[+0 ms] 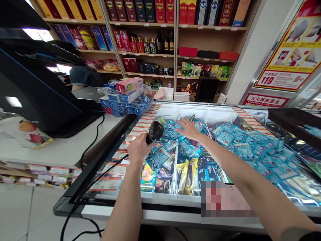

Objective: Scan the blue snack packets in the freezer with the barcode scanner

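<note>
My left hand [138, 146] is wrapped around the handle of a black barcode scanner [156, 130], whose head points away over the freezer. A black cable [110, 169] runs from it down the left side. Fingers apart, my right hand [187, 129] lies over a heap of small blue packets [172, 130] at the far middle of the freezer, and its fingertips seem to touch them. One loose blue packet [158, 157] lies just below the scanner. A larger spread of blue packets [260, 144] covers the right part, to the right of my right forearm.
The chest freezer [112, 207] has wire dividers [176, 170] and yellow ice-cream wrappers [188, 175] inside. Bagged boxes [127, 97] stand on its far left edge, beside a dark checkout machine [37, 90] on a counter [67, 147]. Shelves [142, 23] line the back; a person's sleeve [84, 75] shows behind.
</note>
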{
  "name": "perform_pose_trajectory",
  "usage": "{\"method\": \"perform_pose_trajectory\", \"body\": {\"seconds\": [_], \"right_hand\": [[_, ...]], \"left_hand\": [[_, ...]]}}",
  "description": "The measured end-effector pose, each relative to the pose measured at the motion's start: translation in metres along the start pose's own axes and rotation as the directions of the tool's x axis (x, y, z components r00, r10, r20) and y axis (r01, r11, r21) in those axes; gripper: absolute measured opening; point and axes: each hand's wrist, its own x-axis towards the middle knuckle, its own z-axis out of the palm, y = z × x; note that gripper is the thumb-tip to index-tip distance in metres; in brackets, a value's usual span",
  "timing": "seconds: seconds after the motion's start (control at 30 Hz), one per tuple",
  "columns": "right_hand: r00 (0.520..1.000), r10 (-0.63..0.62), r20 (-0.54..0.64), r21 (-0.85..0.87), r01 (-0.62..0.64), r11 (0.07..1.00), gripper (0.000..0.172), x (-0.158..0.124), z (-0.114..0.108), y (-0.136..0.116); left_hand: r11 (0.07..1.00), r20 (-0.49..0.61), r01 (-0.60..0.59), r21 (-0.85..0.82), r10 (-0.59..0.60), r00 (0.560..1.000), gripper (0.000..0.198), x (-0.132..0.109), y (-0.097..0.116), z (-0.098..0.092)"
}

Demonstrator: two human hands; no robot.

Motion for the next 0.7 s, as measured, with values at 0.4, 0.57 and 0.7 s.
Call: {"method": "perform_pose_trajectory", "body": {"seconds": [0.4, 0.57, 0.7], "right_hand": [[0.938, 0.065, 0.339, -0.017, -0.063, 0.998, 0.077, 0.059, 0.025, -0.030], [0.955, 0.089, 0.283, -0.031, -0.084, 0.996, 0.071, 0.018, 0.019, -0.035], [0.957, 0.186, 0.222, -0.061, -0.177, 0.982, 0.073, -0.028, 0.012, -0.041]], "left_hand": [[0.997, 0.092, 0.074, 0.016, -0.076, 0.993, 0.038, 0.002, 0.004, -0.001], [1.000, 0.084, 0.007, 0.001, -0.007, 0.996, 0.037, 0.001, 0.009, 0.001], [0.996, 0.058, -0.084, -0.014, 0.084, 0.995, 0.040, -0.003, 0.016, 0.004]]}}
